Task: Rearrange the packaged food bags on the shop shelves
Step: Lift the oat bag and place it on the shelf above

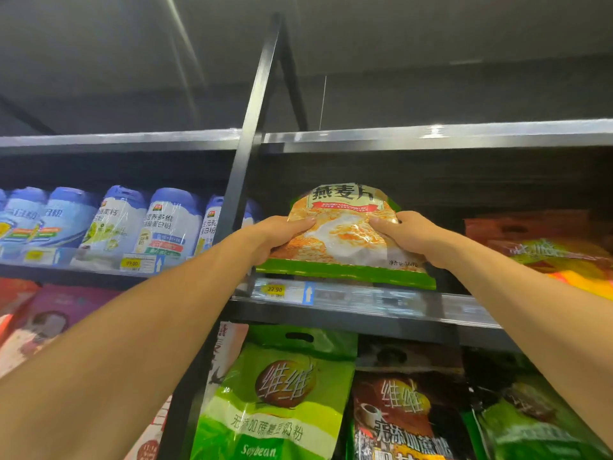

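Observation:
A green and orange oat flakes bag (345,227) stands upright on the upper shelf (365,300), its bottom edge at the shelf's front lip. My left hand (275,235) grips the bag's left side, thumb on the front. My right hand (408,235) grips its right side the same way. Both arms reach up from below.
A black upright post (247,154) stands just left of the bag. White and blue tubs (169,224) fill the shelf to the left. Orange bags (557,250) lie to the right. Below hang a green soybean bag (275,400) and a brown bag (408,416).

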Available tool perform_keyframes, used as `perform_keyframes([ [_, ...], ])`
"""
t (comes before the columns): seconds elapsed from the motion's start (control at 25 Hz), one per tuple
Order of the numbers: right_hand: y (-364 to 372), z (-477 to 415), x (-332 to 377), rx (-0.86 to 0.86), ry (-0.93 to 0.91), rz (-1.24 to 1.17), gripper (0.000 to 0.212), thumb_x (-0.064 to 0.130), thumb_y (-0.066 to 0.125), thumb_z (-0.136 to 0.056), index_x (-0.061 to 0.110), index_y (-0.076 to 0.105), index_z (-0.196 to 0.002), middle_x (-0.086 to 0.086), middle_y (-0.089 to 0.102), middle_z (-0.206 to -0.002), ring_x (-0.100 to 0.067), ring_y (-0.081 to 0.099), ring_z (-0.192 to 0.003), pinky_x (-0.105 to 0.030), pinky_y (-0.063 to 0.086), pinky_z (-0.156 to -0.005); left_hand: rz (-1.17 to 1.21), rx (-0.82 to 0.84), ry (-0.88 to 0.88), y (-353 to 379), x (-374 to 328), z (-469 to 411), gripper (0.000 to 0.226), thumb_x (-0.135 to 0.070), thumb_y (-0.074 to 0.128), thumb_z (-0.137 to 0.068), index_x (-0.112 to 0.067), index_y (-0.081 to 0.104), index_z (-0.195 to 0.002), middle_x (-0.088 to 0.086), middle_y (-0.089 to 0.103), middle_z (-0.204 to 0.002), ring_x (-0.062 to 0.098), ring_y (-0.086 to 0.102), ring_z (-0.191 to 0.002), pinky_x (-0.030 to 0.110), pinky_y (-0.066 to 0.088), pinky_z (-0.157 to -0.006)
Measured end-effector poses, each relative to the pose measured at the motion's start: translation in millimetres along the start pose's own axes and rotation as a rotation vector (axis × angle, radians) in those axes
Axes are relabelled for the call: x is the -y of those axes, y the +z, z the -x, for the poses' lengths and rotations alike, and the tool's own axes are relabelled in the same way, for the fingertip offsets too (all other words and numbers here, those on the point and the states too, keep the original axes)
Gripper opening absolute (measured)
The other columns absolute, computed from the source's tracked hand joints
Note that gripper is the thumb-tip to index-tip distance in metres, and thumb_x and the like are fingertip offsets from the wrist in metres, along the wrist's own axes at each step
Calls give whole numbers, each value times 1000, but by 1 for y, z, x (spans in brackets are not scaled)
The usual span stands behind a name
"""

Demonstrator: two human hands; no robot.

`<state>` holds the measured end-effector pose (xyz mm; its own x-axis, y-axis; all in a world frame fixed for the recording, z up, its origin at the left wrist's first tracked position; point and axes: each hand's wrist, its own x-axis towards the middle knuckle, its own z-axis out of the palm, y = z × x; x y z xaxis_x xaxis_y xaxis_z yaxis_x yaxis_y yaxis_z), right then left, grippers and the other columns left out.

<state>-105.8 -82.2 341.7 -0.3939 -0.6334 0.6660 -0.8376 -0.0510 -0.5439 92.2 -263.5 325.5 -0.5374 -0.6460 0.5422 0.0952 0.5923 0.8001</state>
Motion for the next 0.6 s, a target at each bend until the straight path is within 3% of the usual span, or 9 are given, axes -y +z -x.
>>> perform_keyframes([
  [0.08,3,-16,-7,-3,11,15,48,55,62,-97,11,69,-116,-8,79,-104,-26,76,-95,-42,62,-88,0,0,1,1,6,-15,46,-55,68,-95,-18,69,-123,6,83,-103,26,80,-95,44,63,-93],
  [0.2,10,-37,-16,16,35,-40,44,49,68,-96,11,69,-117,-8,78,-105,-25,75,-93,-38,61,-79,-15,-26,22,6,18,-36,42,-54,69,-94,-20,68,-120,7,82,-104,26,79,-95,42,64,-87],
  [0.28,19,-50,-26,39,56,-38,45,48,70,-95,12,66,-122,-7,76,-110,-26,74,-98,-43,61,-88,-31,-42,10,8,27,-48,37,-49,72,-94,-18,69,-115,8,80,-103,25,78,-93,38,63,-80],
  [0.36,28,-59,-34,71,85,-24,46,46,73,-93,15,64,-126,-6,75,-114,-27,72,-103,-48,58,-96,-68,-43,-33,7,36,-58,37,-44,78,-90,-16,71,-113,10,80,-106,29,77,-99,44,62,-88],
  [0.48,35,-64,-43,119,113,32,41,37,79,-91,16,63,-123,-7,73,-116,-30,69,-109,-52,56,-96,-155,11,-125,8,46,-73,61,-37,93,-72,-17,69,-124,10,76,-123,36,69,-117,55,51,-107],
  [0.6,37,-67,-50,179,153,121,37,30,81,-89,16,64,-120,-7,75,-115,-28,72,-106,-54,58,-97,-233,82,-192,10,52,-90,87,-35,98,-56,-18,64,-134,11,68,-138,38,61,-130,59,45,-112],
])
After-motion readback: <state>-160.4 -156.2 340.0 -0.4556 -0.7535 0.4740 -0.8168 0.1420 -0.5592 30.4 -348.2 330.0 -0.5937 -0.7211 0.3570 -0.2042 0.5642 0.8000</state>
